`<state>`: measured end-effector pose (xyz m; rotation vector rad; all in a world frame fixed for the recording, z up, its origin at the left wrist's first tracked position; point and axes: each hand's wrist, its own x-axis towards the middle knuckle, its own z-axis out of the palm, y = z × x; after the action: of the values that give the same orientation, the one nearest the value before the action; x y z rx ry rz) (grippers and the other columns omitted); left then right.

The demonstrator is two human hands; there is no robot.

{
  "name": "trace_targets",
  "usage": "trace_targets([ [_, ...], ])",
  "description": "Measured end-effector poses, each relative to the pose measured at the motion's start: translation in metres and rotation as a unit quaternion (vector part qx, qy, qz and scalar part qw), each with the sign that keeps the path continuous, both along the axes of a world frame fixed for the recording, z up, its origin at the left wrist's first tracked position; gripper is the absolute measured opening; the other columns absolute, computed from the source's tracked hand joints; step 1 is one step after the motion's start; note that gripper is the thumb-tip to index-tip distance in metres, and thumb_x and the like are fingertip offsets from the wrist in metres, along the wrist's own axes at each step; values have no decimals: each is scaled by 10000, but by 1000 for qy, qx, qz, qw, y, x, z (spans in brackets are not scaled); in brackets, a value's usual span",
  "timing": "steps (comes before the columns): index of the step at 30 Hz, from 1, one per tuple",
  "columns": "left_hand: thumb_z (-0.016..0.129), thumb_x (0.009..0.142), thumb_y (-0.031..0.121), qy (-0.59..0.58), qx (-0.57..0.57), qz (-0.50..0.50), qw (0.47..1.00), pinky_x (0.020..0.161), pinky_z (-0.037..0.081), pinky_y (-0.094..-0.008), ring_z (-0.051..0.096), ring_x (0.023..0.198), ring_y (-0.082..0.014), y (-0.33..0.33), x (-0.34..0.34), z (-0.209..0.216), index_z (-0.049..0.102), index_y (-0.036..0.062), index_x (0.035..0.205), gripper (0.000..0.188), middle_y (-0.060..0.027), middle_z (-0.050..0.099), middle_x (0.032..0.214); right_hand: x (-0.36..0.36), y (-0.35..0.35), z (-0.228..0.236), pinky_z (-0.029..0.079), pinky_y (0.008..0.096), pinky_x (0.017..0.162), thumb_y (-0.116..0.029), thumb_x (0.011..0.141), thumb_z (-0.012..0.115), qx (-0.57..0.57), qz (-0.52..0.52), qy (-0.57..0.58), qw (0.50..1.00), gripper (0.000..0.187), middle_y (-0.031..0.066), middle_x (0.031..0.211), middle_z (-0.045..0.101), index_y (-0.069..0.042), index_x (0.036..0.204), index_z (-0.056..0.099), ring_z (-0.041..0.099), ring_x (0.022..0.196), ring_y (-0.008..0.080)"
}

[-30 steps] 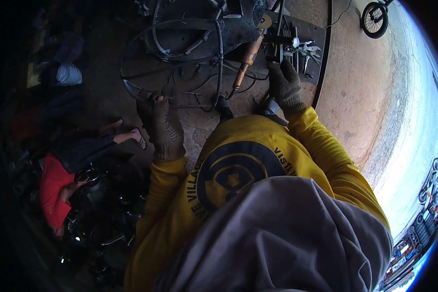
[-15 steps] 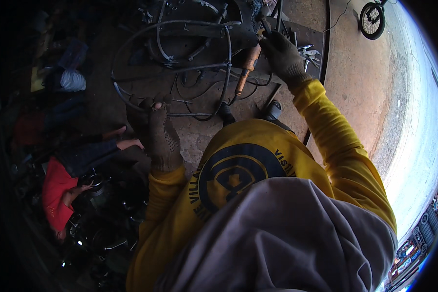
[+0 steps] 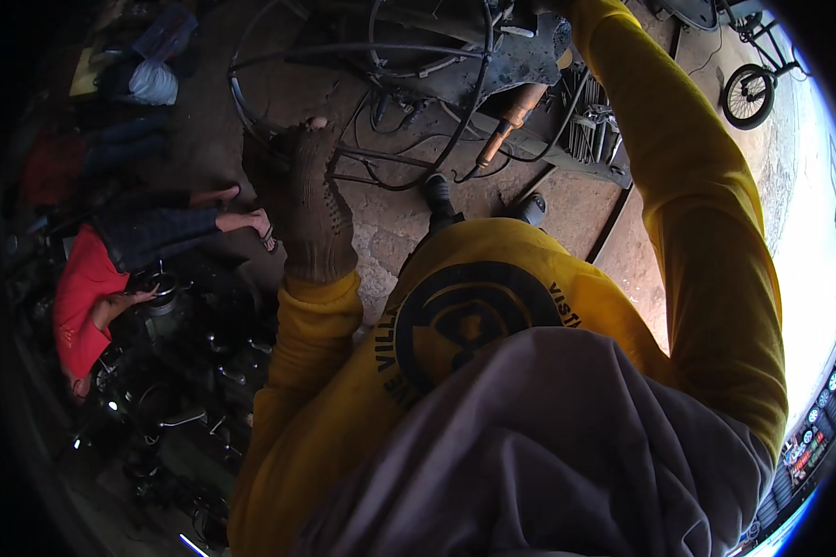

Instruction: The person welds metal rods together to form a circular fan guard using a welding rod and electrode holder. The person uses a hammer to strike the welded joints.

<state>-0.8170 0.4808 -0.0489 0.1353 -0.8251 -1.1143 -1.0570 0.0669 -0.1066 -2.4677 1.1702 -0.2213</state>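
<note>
My left hand (image 3: 314, 190), in a brown knitted work glove with a fingertip poking out, is closed around the near left part of a bent metal tube frame (image 3: 362, 48). The frame's curved tubes spread forward over a dark metal work surface (image 3: 520, 58). My right arm (image 3: 692, 139), in a yellow sleeve, stretches far forward to the top edge. At most a dark sliver of my right hand shows there, so its fingers and anything in them are hidden. Between my arms lies an orange corded power tool (image 3: 509, 128), which looks like a grinder.
Black cables loop below the work surface near my feet (image 3: 439, 190). Thin metal rods (image 3: 593, 137) lie to its right. A person in a red shirt (image 3: 88, 297) sits at the left among dark metal parts. A bicycle wheel (image 3: 749, 97) stands at the far right.
My right hand, which held what looks like a hammer, has moved forward and out past the top edge. My left hand keeps its hold on the frame. The whole view has shifted.
</note>
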Motion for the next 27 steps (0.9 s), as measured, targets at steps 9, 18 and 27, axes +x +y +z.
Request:
trace_targets([
  [9, 576, 992, 487, -302, 441, 343, 773, 1157, 387, -555, 274, 1495, -378, -16, -35, 75, 101, 12, 1590, 900, -283, 218, 1612, -14, 154, 83, 550, 337, 707, -425, 1042, 506, 268, -136, -539, 787, 485, 148, 964, 713, -38, 1307, 628, 700, 855, 187],
  [18, 636, 971, 54, -205, 355, 242, 879, 856, 641, -353, 688, 1068, -236, -67, -53, 87, 532, -22, 1289, 344, -205, 621, 1276, -51, 237, 106, 560, 378, 925, -230, 949, 683, 447, -132, -566, 680, 478, 142, 1201, 657, -104, 1385, 533, 679, 1021, 329],
  [27, 715, 928, 156, -257, 406, 206, 852, 647, 559, -222, 691, 856, -130, -81, -65, 113, 624, 29, 1250, 358, -69, 701, 994, -79, 244, 93, 573, 327, 882, -114, 948, 673, 406, -85, -561, 716, 724, 127, 1146, 675, -40, 1559, 291, 686, 1016, 203],
])
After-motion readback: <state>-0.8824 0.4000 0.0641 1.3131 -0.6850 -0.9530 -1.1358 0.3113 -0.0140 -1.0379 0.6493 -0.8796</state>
